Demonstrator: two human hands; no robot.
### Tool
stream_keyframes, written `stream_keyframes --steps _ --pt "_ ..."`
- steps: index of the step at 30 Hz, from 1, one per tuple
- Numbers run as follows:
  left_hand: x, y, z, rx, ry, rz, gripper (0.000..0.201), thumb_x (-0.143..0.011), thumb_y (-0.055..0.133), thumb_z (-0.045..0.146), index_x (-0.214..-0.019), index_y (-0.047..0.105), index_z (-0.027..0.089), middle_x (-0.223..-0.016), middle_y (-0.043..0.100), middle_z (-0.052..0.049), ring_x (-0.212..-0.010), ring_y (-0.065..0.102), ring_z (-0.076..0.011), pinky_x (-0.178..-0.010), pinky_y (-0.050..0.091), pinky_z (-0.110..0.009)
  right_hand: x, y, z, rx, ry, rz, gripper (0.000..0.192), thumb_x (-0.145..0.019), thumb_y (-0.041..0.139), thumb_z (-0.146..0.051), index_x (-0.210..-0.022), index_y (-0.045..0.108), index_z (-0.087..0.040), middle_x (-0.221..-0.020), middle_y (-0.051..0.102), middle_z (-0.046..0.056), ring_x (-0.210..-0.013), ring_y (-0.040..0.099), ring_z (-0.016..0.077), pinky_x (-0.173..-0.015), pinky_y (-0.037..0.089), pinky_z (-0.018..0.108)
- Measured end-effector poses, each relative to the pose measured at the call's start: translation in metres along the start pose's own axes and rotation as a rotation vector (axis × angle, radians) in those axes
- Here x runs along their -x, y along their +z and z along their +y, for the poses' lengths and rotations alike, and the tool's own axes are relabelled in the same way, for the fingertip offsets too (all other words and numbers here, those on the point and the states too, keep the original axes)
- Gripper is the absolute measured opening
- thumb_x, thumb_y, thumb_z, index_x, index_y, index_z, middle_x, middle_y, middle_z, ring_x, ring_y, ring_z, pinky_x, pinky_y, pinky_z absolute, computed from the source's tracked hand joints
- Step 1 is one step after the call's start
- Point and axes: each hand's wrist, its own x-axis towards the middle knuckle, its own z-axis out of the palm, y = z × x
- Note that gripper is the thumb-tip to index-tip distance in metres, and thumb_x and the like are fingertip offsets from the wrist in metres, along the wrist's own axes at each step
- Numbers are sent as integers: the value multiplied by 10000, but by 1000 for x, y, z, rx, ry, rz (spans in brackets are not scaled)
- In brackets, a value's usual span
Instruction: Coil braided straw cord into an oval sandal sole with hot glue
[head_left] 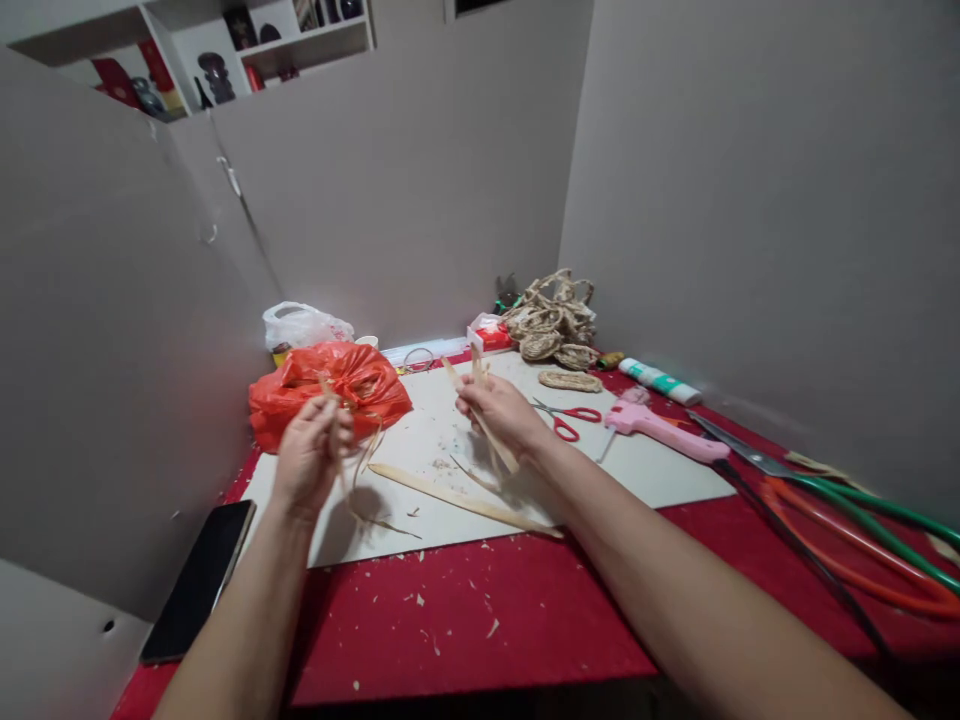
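My left hand is closed on thin, pale plant-fibre strips that dangle below it towards the white board. Wider strips of dried husk are pinched in my right hand, their ends sticking out above and below the fingers. Both hands are raised over the board, apart from each other. Beneath them a long husk strip lies flat, with small scraps around it. Behind my left hand sits a red plastic bag with pale fibre showing at its knot. Small red-handled scissors lie right of my right hand.
A pink glue gun and large shears with green and orange handles lie on the right. Braided cord is heaped at the back, near a woven sole-shaped piece. A phone rests at left on the red cloth. Grey walls enclose the table.
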Motion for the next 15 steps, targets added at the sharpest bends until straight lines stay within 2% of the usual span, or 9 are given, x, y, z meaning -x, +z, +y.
stream_keyframes --steps 2,4,6,10,15 --pt "3 10 -22 -90 -30 -9 244 -672 768 251 -823 606 148 -756 695 -26 -614 629 -96 -561 496 -194 15 20 -3 -46 -4 -139 165 -776 512 -358 -826 473 -206 -548 438 -73 -414 302 84 -400 239 211" --pt "7 16 -39 -89 -54 -23 244 -648 789 268 -800 644 142 -841 713 -45 -730 657 -122 -694 520 -243 30 37 -4 -83 -32 -236 197 -799 521 -386 -848 479 -200 -575 452 -69 -441 334 84 -427 280 211" --pt "10 19 -50 -73 -52 -33 220 -642 793 267 -780 674 144 -794 709 -26 -705 650 -113 -741 509 -253 40 48 -3 -110 -73 -291 201 -826 514 -394 -829 477 -197 -637 489 -50 -511 407 90 -505 358 217" --pt "12 21 -57 -57 -52 -48 195 -651 782 258 -788 704 143 -722 694 -11 -581 612 -98 -664 499 -259 45 55 3 -105 -139 -307 207 -874 484 -372 -760 461 -200 -692 506 -37 -606 471 104 -628 415 242" --pt "11 22 -56 -111 -66 -6 239 -629 795 274 -811 719 140 -709 706 -23 -531 607 -100 -582 470 -242 40 53 10 -25 -188 -288 225 -895 480 -365 -745 481 -197 -686 551 -21 -660 519 125 -722 435 275"
